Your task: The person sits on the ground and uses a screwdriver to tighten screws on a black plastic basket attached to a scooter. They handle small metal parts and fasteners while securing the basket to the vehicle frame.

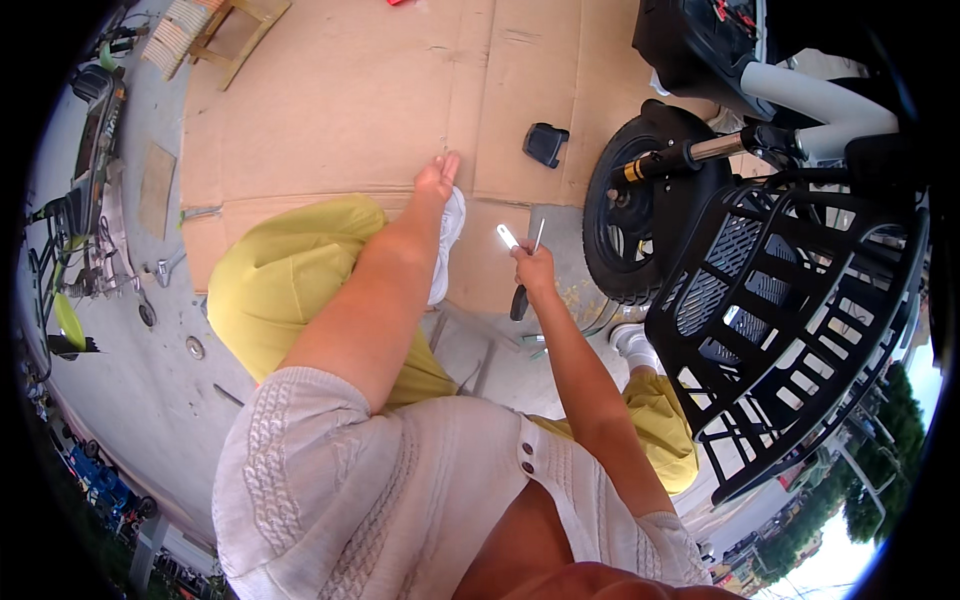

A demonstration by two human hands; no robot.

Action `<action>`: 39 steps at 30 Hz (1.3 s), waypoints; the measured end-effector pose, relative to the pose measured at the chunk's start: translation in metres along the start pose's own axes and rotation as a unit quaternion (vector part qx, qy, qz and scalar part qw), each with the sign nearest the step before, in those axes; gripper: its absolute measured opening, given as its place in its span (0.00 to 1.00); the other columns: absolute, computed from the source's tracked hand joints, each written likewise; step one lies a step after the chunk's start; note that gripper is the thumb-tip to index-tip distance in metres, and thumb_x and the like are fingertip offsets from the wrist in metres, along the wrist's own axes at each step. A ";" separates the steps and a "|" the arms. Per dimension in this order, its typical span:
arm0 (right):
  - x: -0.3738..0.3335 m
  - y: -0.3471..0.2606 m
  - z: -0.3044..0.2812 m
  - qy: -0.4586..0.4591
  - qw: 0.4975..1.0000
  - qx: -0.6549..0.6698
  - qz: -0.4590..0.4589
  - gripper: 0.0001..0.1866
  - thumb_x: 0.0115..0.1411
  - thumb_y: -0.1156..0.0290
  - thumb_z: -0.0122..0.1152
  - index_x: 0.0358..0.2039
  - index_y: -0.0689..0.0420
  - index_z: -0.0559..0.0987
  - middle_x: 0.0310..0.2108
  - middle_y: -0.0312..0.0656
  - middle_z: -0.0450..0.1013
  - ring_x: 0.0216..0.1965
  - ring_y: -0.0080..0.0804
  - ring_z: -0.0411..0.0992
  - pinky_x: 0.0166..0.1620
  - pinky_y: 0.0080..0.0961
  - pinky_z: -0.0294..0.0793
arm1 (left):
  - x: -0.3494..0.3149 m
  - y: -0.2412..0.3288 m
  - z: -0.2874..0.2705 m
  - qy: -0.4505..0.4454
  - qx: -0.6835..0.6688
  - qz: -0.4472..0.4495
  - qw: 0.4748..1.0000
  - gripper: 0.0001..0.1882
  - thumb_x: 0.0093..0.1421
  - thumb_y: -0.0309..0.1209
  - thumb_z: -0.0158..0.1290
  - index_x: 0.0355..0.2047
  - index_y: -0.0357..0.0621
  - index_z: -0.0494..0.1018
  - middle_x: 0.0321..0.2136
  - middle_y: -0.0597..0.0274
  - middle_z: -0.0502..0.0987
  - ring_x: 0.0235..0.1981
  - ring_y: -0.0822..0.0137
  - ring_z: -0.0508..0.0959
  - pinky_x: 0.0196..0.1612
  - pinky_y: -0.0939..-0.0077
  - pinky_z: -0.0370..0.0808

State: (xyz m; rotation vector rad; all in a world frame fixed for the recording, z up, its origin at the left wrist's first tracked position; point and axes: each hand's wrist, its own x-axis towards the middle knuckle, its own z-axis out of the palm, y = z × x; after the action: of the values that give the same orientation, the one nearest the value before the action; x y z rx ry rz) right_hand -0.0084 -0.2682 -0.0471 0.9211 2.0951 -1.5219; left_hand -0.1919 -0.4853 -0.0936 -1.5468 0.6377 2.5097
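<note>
My right hand (534, 268) is closed around a screwdriver (519, 303). Its dark handle points down toward me and its thin metal shaft points away. The same fingers also hold a flat, shiny silver piece (507, 236) with a slot-like mark at its end; I cannot tell its exact kind. My left hand (437, 176) reaches forward over the cardboard sheet (330, 110), fingers stretched out, with nothing visible in it. Between the hands and farther away, a small black plastic part (546, 145) lies on the cardboard.
At the right stands a two-wheeler with a black-tyred wheel (597, 235), a grey frame tube (810, 95) and a black slatted basket (780, 400). A wooden stool (235, 40) is at the far left. A wrench (170, 268) and a round metal part (195, 347) lie on the concrete.
</note>
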 end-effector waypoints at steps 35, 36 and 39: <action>-0.137 -0.147 -0.044 0.038 0.963 -0.126 -0.236 0.07 0.57 0.73 0.57 0.35 0.62 0.75 0.30 0.49 0.72 0.32 0.41 0.73 0.35 0.35 0.70 | -0.121 0.001 0.092 -0.238 0.213 -0.012 0.947 0.05 0.51 0.22 0.42 0.28 0.40 0.68 0.21 0.61 0.68 0.20 0.67 0.68 0.22 0.74 0.63; -0.157 -0.155 -0.051 0.030 0.955 -0.125 -0.267 0.07 0.57 0.74 0.56 0.35 0.62 0.75 0.31 0.49 0.71 0.33 0.45 0.72 0.37 0.35 0.70 | -0.145 -0.002 0.097 -0.245 0.181 -0.037 0.952 0.05 0.51 0.23 0.42 0.28 0.40 0.68 0.21 0.61 0.68 0.21 0.67 0.67 0.23 0.74 0.63; -0.227 -0.181 -0.079 0.013 0.938 -0.107 -0.329 0.07 0.58 0.75 0.54 0.36 0.62 0.74 0.33 0.50 0.71 0.34 0.45 0.72 0.39 0.35 0.71 | -0.212 -0.006 0.095 -0.284 0.177 -0.084 0.939 0.05 0.53 0.23 0.42 0.30 0.41 0.68 0.21 0.62 0.67 0.23 0.67 0.66 0.24 0.73 0.63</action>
State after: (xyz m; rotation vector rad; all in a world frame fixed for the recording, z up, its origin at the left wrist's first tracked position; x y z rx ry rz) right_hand 0.0299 -0.2927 0.2509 0.1508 2.6828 -1.5083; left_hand -0.1690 -0.4172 0.1275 -0.6734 0.7615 2.3673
